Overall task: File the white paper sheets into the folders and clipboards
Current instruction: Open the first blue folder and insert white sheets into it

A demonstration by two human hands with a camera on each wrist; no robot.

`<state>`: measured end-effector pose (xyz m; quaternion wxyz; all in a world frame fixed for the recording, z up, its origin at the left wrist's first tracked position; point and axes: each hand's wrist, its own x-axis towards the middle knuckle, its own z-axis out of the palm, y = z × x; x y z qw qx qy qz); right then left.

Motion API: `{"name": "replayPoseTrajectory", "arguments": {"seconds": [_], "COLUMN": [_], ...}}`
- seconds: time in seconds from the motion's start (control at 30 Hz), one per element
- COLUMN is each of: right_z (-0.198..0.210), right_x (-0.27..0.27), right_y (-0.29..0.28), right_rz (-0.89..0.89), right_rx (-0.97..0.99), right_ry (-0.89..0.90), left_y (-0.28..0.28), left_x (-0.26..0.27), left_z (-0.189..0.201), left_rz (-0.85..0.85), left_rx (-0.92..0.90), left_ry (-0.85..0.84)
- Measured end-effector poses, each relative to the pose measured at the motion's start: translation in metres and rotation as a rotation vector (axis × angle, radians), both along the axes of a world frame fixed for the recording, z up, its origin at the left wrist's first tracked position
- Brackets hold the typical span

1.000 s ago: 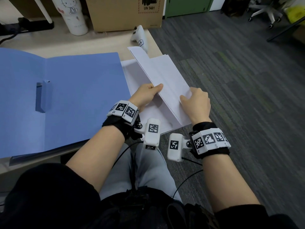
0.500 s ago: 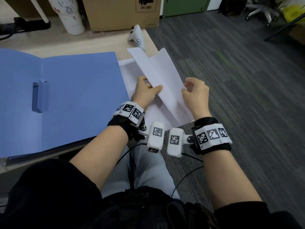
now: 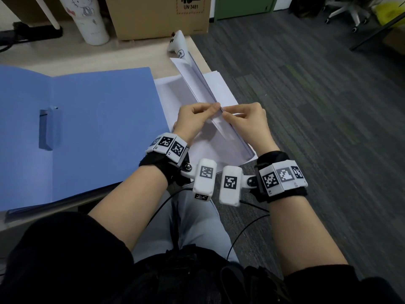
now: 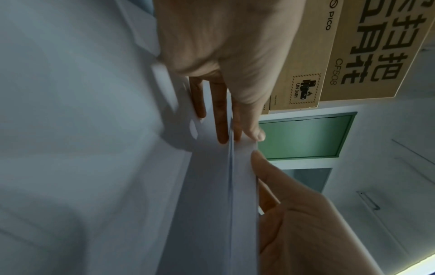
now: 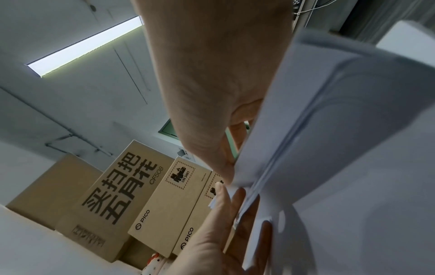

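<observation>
We hold a thin bunch of white paper sheets [image 3: 210, 110] up on its edge, just above more flat white paper sheets [image 3: 166, 95] lying at the right end of the light wooden table [image 3: 122, 55]. Our left hand [image 3: 192, 121] pinches the top edge of the bunch between thumb and fingers. Our right hand [image 3: 247, 121] pinches the same edge from the other side, so both grips are pressed on the paper and the fingertips almost meet. In the left wrist view the left fingers [image 4: 221, 119] lie along one side of the bunch.

The big open blue paper folder [image 3: 87, 128] lies flat on the table to the left of the sheets, with its blue clip [image 3: 47, 128] in the middle. A white game controller [image 3: 178, 44] sits at the far end of the bunch. Behind it stand a brown cardboard box [image 3: 157, 16] and a tall white cartoon cup [image 3: 87, 18].
</observation>
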<state>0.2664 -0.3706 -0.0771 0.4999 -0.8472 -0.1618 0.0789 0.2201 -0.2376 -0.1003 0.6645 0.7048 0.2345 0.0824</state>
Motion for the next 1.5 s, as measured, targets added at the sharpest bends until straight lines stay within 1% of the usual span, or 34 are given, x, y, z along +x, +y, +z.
{"name": "replayPoseTrajectory", "arguments": {"seconds": [0.27,0.8,1.0,1.17,1.23,1.3,1.43,1.5], "right_z": [-0.001,-0.001,-0.003,0.001,0.002,0.005,0.013,0.010], "right_x": [0.003,0.003,0.003,0.001,0.000,-0.005,-0.016,-0.019], "right_y": [-0.001,-0.001,-0.001,-0.003,-0.001,0.001,0.007,0.011], "right_rz": [0.008,0.014,-0.003,-0.011,-0.004,0.044,0.278,0.287], "right_rx": [0.052,0.125,0.107,0.041,-0.055,-0.175,-0.309,-0.408], "right_ry": [0.019,0.087,0.087,0.035,-0.055,-0.079,0.169,0.141], "left_y": [0.002,0.004,0.003,0.003,0.004,0.006,0.006,0.006], "left_x": [0.002,0.002,-0.001,0.001,0.001,0.001,0.001,-0.001], "left_z": [-0.001,0.002,0.005,0.005,0.004,0.004,0.009,0.013], "left_rz": [-0.005,0.006,0.014,0.035,0.035,0.050,0.057,0.015], "left_rx": [-0.081,-0.148,-0.149,-0.102,-0.112,-0.135,-0.165,-0.169], "left_ry": [-0.048,-0.031,-0.006,0.041,0.049,0.038,0.023,0.012]}}
